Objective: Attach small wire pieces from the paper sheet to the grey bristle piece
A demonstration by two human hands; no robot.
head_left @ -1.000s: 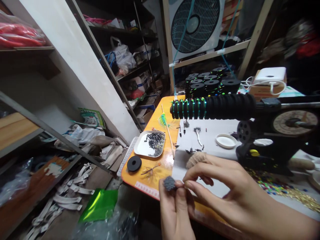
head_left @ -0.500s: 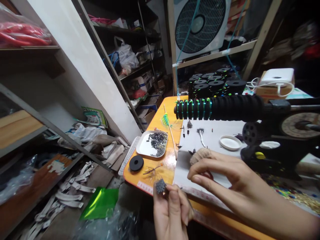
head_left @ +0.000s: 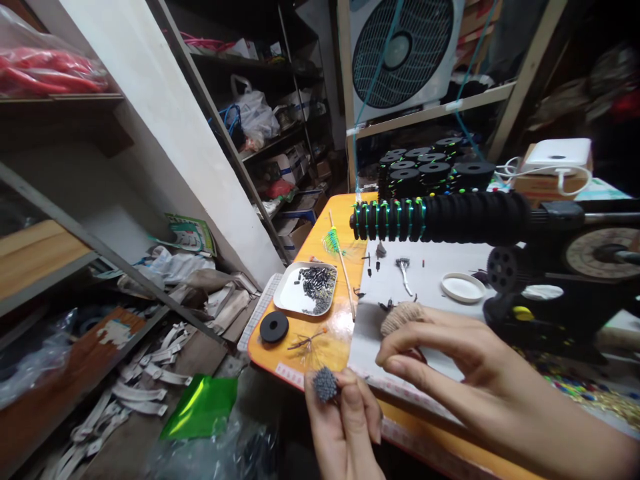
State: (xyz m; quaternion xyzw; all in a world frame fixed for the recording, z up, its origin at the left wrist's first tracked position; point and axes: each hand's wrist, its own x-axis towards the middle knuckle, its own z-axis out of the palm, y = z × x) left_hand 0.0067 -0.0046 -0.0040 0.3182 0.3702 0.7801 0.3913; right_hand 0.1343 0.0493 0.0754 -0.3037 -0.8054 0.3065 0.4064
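My left hand [head_left: 347,420] is closed round a bundle of thin dark grey pieces [head_left: 325,385], its fingers and thumb pressed together. The cut ends of the bundle face up toward me. To its right, above the table edge, hovers my right hand [head_left: 450,363], thumb and forefinger brought together in a pinch. Whatever lies between those fingertips, if anything, is too small to make out. A tan knit cover [head_left: 401,319] wraps one finger of that hand. Beneath and beyond it spreads a white sheet [head_left: 370,353] with small dark parts on it.
A white tray [head_left: 287,297] of small black and grey pieces sits left, near a black foam spool [head_left: 274,327] and a thin wooden stick [head_left: 345,273]. A black machine [head_left: 545,267] carries a row of foam spools [head_left: 440,217]. A white lid [head_left: 463,288] lies behind my right hand.
My left hand has turned the grey bundle slightly, so more of its ends show. My right hand keeps almost the same pose.
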